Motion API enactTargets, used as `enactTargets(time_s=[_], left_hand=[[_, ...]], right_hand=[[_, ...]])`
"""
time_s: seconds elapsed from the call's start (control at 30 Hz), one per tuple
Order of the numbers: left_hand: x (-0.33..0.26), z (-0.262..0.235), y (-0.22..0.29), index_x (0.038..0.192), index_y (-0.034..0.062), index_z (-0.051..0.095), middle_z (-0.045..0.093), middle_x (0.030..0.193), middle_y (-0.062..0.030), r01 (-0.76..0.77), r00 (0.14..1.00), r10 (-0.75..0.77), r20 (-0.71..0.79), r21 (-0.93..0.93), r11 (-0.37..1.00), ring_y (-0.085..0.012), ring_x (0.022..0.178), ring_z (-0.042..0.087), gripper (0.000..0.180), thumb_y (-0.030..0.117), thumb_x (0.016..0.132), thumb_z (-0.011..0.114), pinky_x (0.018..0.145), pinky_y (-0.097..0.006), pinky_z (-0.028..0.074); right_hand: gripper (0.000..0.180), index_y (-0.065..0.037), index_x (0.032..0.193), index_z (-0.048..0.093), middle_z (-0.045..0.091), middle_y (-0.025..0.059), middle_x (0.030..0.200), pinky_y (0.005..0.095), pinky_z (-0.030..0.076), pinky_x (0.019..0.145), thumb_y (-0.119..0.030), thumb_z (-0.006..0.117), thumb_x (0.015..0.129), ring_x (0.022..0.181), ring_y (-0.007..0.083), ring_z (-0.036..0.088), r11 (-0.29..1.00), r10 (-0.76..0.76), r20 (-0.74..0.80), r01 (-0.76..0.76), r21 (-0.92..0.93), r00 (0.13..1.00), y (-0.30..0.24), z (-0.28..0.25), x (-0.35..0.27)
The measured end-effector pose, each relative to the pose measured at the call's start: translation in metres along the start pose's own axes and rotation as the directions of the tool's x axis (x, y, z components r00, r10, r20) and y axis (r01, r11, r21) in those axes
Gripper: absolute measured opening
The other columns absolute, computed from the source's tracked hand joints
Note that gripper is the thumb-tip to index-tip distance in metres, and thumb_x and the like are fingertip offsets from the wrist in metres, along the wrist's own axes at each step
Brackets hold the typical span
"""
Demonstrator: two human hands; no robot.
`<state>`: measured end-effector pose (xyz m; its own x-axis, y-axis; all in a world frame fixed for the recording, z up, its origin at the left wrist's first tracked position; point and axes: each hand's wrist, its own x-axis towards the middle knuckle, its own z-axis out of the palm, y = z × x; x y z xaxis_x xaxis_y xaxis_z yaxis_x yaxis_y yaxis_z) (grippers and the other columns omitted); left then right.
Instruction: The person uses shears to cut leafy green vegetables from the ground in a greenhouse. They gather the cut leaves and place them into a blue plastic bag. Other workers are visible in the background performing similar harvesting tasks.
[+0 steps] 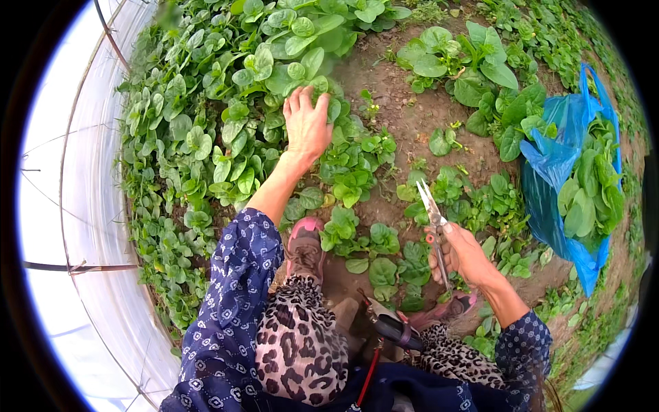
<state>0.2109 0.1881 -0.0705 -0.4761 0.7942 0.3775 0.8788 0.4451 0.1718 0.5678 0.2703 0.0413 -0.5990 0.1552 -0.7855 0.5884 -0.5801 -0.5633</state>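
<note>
My left hand [307, 127] reaches up over the dense green leafy plants [274, 65]. Its fingers are stretched out and slightly bent, with the tips at the leaves, and nothing shows in its grasp. My right hand [461, 254] is closed round a pair of garden snips [429, 200]. The narrow metal blades point up and away from me and stand a little apart. Below and beside the snips grow low clumps of the same leafy plants [415, 264].
At the right a blue plastic bag [549, 165] stands with its mouth open, holding picked leaves [594, 185]. Clear plastic sheeting [96, 192] on a thin frame curves along the left. Brown soil [384, 89] shows between the plants. My shoes [306, 247] are among the clumps.
</note>
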Motion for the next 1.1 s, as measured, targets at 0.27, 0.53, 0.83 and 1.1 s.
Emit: enactTargets(time_s=[0.27,0.53,0.83,1.1], left_hand=[[0.0,0.003,-0.051,0.108,0.0044,0.071,0.061,0.119,-0.0189,0.419,0.899,-0.421,0.12,-0.515,0.748,-0.0336,0.109,0.058,0.025,0.02,0.088,0.066,0.094,-0.04,0.046],[-0.003,0.006,-0.062,0.114,0.0048,0.07,0.062,0.124,-0.0187,0.549,0.822,-0.515,0.241,-0.575,0.606,-0.0276,0.116,0.057,0.031,0.025,0.092,0.064,0.097,-0.037,0.044],[-0.01,0.007,-0.076,0.101,-0.0002,0.07,0.068,0.092,-0.0022,0.477,0.738,-0.615,0.277,-0.859,0.186,-0.0076,0.078,0.059,0.018,0.015,0.094,0.063,0.073,-0.024,0.047],[-0.009,-0.021,-0.113,0.109,0.0022,0.054,0.063,0.103,-0.0076,0.096,0.579,-0.741,0.339,-0.931,-0.351,-0.0153,0.086,0.064,0.022,-0.002,0.087,0.057,0.075,-0.033,0.055]], right_hand=[[0.044,-0.007,0.112,0.047,0.06,0.0076,0.079,0.0309,0.05,0.049,-0.049,0.033,0.103,0.056,0.0162,0.059,0.999,-0.041,0.236,0.033,0.04,0.971,-0.08,0.078,0.13],[0.046,-0.005,0.106,0.048,0.059,0.011,0.082,0.0364,0.052,0.057,-0.048,0.031,0.103,0.064,0.0207,0.061,0.999,0.037,0.164,-0.04,0.015,0.986,-0.116,0.11,0.217],[0.043,-0.008,0.105,0.05,0.047,0.0005,0.073,0.0271,0.038,0.047,-0.047,0.032,0.104,0.053,0.0103,0.042,0.997,0.012,0.122,-0.022,0.08,0.992,-0.113,0.11,0.215],[0.044,-0.01,0.104,0.052,0.053,0.0036,0.075,0.0327,0.044,0.053,-0.049,0.032,0.103,0.058,0.0153,0.051,0.959,-0.067,0.237,-0.003,0.284,0.969,-0.118,0.11,0.194]])
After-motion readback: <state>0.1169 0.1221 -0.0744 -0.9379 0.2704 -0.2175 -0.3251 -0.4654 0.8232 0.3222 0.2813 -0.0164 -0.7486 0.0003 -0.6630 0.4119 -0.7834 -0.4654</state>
